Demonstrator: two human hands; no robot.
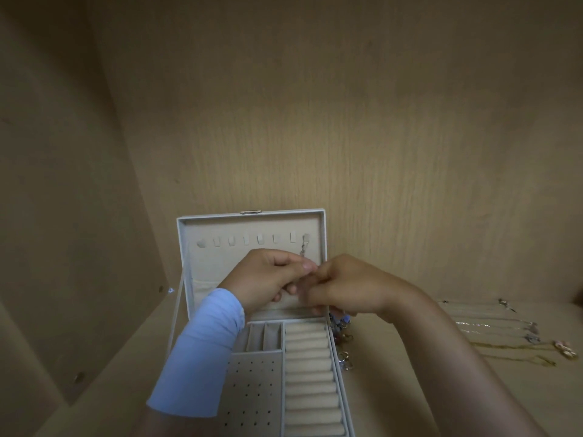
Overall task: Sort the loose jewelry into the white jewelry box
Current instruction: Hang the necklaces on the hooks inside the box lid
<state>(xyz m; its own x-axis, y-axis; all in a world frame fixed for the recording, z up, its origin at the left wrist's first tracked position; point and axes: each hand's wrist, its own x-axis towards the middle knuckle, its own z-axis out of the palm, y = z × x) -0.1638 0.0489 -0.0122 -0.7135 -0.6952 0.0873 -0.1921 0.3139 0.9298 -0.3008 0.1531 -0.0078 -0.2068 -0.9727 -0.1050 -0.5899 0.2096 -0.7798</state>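
While the white jewelry box [220,227] sits open at lower centre of the frame, the left hand [271,279] pinches a thin chain [303,252] hanging from the rightmost hook in the lid. The right hand [347,288] curls its fingers against the left; I cannot tell what they grip. Loose necklaces [501,332] lie at the right edge.

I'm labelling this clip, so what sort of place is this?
Probably a shelf inside a wooden cupboard: pale wood-grain back panel and side wall enclose an open white jewelry box and thin metal chains.
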